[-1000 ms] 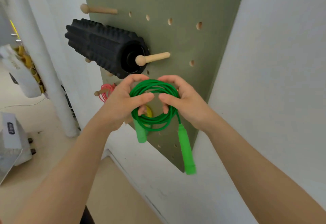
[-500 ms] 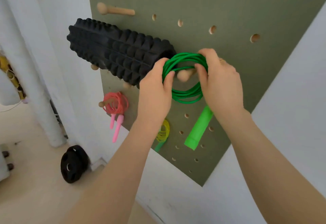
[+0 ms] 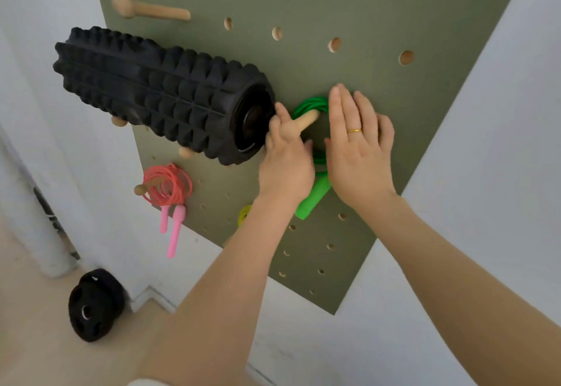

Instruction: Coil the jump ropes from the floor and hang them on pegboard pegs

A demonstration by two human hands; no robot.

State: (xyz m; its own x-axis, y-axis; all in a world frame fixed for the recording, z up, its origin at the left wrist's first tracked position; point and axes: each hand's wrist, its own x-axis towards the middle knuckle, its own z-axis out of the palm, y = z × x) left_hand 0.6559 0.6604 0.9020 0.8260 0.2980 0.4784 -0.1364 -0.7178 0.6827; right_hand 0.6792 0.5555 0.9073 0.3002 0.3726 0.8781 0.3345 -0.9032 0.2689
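Nearest to us, our two forearms reach up toward the green pegboard (image 3: 379, 15). Our right hand (image 3: 359, 145) is released, fingers straight and laid flat against the board, a gold ring (image 3: 354, 131) on one finger; its palm covers part of the green jump rope (image 3: 312, 106). Our left hand (image 3: 287, 158) sits at the knob end of the wooden peg (image 3: 308, 120); we cannot tell whether its fingers grasp the peg or only rest by it. The green coil hangs looped over that peg against the board, with a green handle (image 3: 312, 197) dangling between our wrists. Just left of the peg lies a black ridged foam roller (image 3: 158, 91). Lower left, a pink jump rope (image 3: 168, 186) hangs coiled on another peg, handles down. A bit of yellow rope (image 3: 244, 214) shows behind our left wrist. Down on the floor sits a black weight plate (image 3: 94, 303).
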